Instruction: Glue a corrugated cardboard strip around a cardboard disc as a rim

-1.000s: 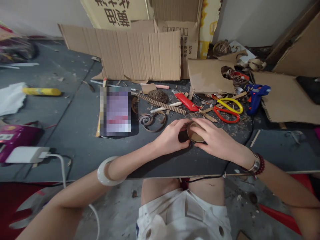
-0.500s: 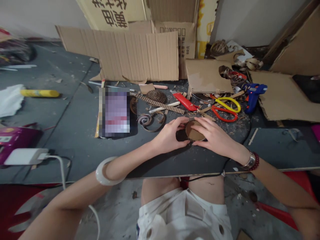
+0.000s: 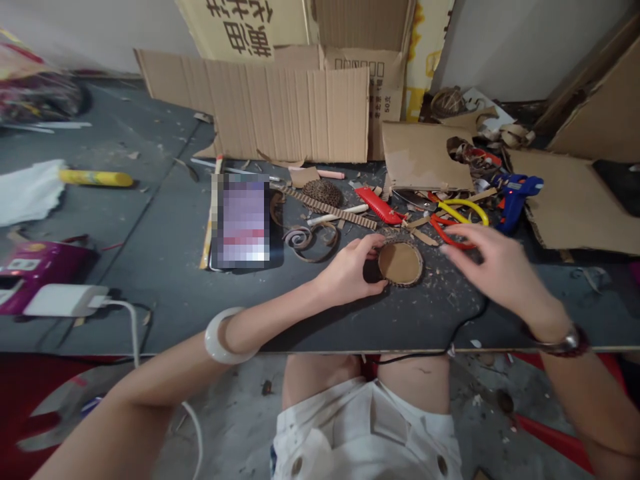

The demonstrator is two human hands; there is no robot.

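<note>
A round brown cardboard disc (image 3: 400,263) lies flat on the dark tabletop (image 3: 190,293) in front of me. My left hand (image 3: 350,270) rests at the disc's left edge, fingers curled and pinching its rim. My right hand (image 3: 493,267) hovers to the right of the disc, off it, fingers spread and holding nothing, slightly blurred. It is near the red and yellow scissors (image 3: 457,220).
A phone (image 3: 243,220) lies left of my hands, with cardboard spirals (image 3: 305,237) beside it. Behind are a red comb (image 3: 377,205), a blue glue gun (image 3: 515,190), corrugated sheets (image 3: 290,110) and scraps. A white charger (image 3: 65,300) and cable sit at the left.
My right hand has lifted off the cardboard disc and moved right toward the scissors. The disc now lies uncovered and flat. My left hand stays at its left edge.
</note>
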